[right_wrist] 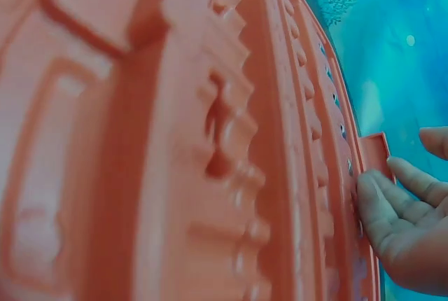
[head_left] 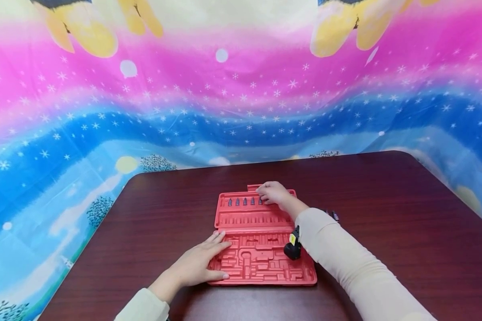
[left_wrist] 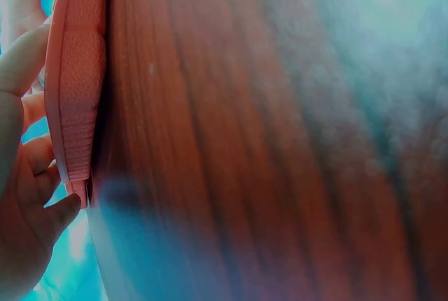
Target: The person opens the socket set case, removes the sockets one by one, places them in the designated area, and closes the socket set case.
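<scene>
dark wooden table (head_left: 385,214) in front of colourful starred backdrop (head_left: 241,102). red moulded tool tray (head_left: 261,263) lying flat near table centre, toward the near edge. left hand (head_left: 198,263) flat on tray's near left corner, fingers straight, gripping nothing. right hand (head_left: 274,192) at far edge, fingers curled over small dark bits (head_left: 245,201); grip on a bit not discernible.

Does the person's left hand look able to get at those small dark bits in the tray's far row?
Probably yes: the left hand rests on the red plastic tray, nothing blocking the dark bits, though the right hand is there.
</scene>
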{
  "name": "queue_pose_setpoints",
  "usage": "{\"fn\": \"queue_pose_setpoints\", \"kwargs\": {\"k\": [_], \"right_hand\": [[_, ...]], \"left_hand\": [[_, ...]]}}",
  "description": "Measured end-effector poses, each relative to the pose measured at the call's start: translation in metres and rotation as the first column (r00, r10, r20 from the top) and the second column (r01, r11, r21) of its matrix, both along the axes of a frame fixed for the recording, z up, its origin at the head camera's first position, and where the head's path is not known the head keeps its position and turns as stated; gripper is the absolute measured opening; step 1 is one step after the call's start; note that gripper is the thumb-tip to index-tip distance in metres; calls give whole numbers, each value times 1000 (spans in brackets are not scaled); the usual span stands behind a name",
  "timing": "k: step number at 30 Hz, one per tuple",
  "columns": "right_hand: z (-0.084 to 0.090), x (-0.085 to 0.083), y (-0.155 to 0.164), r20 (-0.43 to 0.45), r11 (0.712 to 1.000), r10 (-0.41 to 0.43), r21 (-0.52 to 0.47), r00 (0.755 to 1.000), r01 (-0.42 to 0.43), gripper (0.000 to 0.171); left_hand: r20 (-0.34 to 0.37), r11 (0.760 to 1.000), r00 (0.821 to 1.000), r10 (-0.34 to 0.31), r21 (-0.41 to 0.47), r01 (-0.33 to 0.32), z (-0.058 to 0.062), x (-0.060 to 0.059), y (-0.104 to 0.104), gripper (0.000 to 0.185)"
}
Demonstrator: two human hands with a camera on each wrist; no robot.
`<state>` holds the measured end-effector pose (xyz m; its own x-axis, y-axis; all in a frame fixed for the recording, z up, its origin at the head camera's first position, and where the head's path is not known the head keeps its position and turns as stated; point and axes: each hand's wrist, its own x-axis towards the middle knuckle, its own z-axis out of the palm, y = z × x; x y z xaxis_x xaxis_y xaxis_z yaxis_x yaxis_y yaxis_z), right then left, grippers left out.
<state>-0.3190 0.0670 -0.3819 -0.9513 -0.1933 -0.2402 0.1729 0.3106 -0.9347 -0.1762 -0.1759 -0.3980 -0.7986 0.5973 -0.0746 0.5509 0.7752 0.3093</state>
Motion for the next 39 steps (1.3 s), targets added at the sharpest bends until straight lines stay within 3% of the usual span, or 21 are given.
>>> {"fn": "queue_pose_setpoints", "kwargs": {"k": [8,18,33,39], "right_hand": [[-2,-5,-7,21,997,-29,70,999,27,21],[4,0,-13,-25,976,-106,191,994,109,15],[1,-6,-12,30,997,-74,28,997,73,17],[-4,-8,-9,90,990,-126,-52,988,131,22]], "left_hand": [[2,1000,1000,1,1,-1,0,1,0,73],[-7,1000,1000,-9,5,9,2,-1,0,72],[-10,1000,1000,2,4,-2,1,-1,1,72],[5,1000,1000,5,7,-5,-1,0,2,73]]}}
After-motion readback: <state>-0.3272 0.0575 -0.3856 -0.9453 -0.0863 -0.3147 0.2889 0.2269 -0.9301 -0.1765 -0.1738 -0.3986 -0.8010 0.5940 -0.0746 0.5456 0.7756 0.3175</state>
